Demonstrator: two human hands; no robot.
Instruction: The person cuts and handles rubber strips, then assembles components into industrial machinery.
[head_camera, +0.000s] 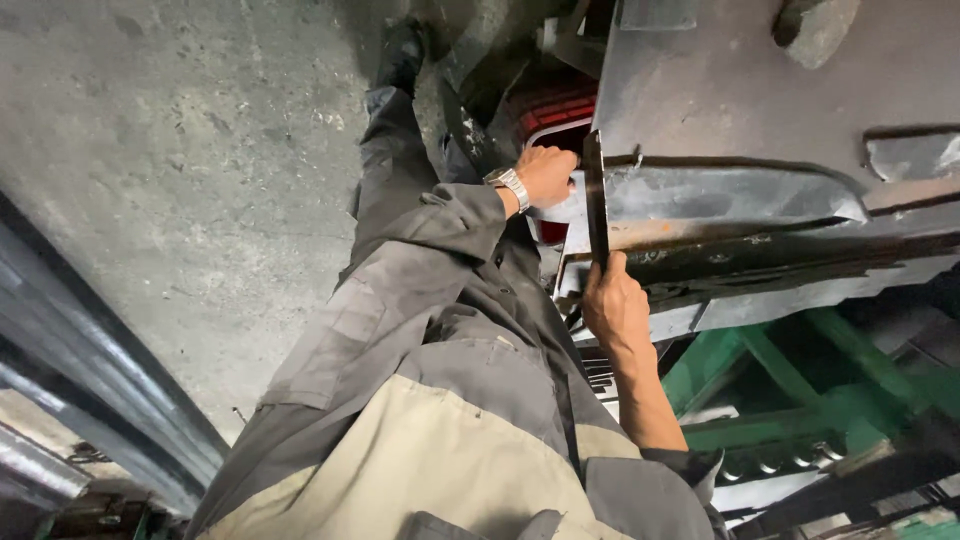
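My left hand (547, 176), with a metal wristwatch and a grey sleeve, presses on a red and white lamp housing (552, 118) at the corner of a grey, rusty metal body panel (740, 200). My right hand (614, 303), forearm bare, grips the lower end of a dark flat metal bar (595, 195). The bar stands upright against the panel's left edge, just right of my left hand. My grey and beige coverall fills the lower middle of the view.
A bare concrete floor (200, 150) spreads to the left, with my black shoe (402, 52) at the top. Dark steel rails (90, 380) run along the lower left. Green metal frame members (790, 380) lie under the panel at the right.
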